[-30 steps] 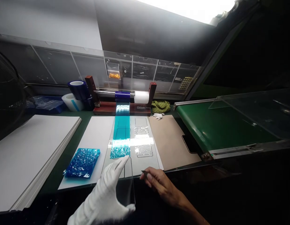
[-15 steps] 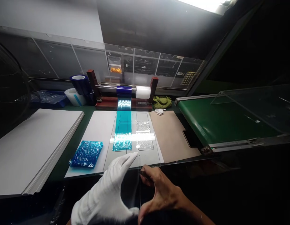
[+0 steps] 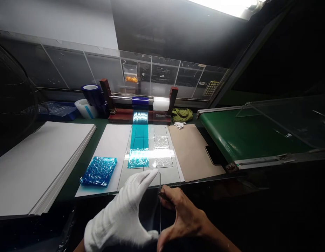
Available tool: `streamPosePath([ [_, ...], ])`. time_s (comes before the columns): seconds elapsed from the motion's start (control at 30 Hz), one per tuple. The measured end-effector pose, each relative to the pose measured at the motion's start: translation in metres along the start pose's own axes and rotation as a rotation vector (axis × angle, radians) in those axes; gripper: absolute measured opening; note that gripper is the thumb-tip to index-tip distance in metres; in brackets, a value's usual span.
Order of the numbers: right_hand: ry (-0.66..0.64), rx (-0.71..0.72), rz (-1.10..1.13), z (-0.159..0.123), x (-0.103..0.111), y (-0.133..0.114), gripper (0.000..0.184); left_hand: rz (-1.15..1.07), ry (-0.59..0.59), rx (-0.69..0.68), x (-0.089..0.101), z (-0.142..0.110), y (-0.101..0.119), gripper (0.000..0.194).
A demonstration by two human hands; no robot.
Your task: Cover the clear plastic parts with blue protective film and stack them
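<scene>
My left hand [image 3: 125, 211], in a white glove, grips a thin clear pane [image 3: 160, 206] that stands nearly edge-on. Its fingertips are at the top of the pane and its thumb is low down. Bare and curled, my right hand [image 3: 182, 213] is close against the pane's right side. A small dark thin object [image 3: 164, 197] pokes out between its fingers; its kind I cannot make out. Beyond the hands, a glass sheet [image 3: 149, 178] bears a strip of blue film [image 3: 140, 141] and crinkled clear film pieces [image 3: 163, 156].
A blue film stack [image 3: 99, 171] lies on white paper at left, beside a thick paper stack [image 3: 47, 157]. Behind stands a film roll holder [image 3: 123, 116]. Brown board [image 3: 194, 150], a phone [image 3: 213, 155] and a green conveyor belt [image 3: 246, 133] are at right.
The whole view has shifted slightly, so things appear a little farther right. Both hands keep nearly the same pose around the pane.
</scene>
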State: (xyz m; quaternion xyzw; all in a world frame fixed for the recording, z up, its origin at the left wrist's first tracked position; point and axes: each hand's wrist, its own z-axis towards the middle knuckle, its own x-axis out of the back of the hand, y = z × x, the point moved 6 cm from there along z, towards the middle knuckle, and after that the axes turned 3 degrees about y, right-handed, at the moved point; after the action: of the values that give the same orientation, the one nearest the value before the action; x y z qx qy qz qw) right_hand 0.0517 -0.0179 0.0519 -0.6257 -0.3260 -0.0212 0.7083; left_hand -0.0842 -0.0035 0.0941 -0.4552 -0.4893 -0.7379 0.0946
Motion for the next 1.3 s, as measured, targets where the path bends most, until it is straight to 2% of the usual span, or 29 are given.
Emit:
streamPosePath([
  [0.27, 0.029, 0.021, -0.006, -0.001, -0.001, -0.005, 0.082, -0.011, -0.038, -0.021, -0.001, -0.002, 0.002, 0.114],
  [0.57, 0.010, -0.059, -0.055, -0.003, -0.003, -0.010, 0.074, -0.010, -0.014, -0.108, 0.001, -0.003, 0.006, 0.114],
  [0.63, 0.015, -0.074, -0.064, -0.004, -0.003, -0.010, 0.071, -0.017, -0.039, -0.102, 0.000, -0.003, 0.003, 0.116],
  [0.77, 0.017, -0.084, -0.078, -0.007, -0.003, -0.011, 0.066, -0.038, -0.102, -0.092, -0.002, -0.002, 0.001, 0.115],
  [1.1, -0.061, -0.153, -0.002, -0.019, -0.009, -0.003, 0.057, 0.000, -0.132, -0.075, -0.017, 0.000, -0.005, 0.114],
  [1.2, -0.013, -0.115, -0.010, -0.020, -0.007, 0.002, 0.057, 0.037, -0.075, -0.073, -0.022, 0.004, -0.003, 0.116],
  [1.3, 0.137, -0.057, 0.026, -0.018, 0.011, 0.018, 0.060, 0.123, 0.048, -0.043, -0.024, 0.011, -0.002, 0.114],
])
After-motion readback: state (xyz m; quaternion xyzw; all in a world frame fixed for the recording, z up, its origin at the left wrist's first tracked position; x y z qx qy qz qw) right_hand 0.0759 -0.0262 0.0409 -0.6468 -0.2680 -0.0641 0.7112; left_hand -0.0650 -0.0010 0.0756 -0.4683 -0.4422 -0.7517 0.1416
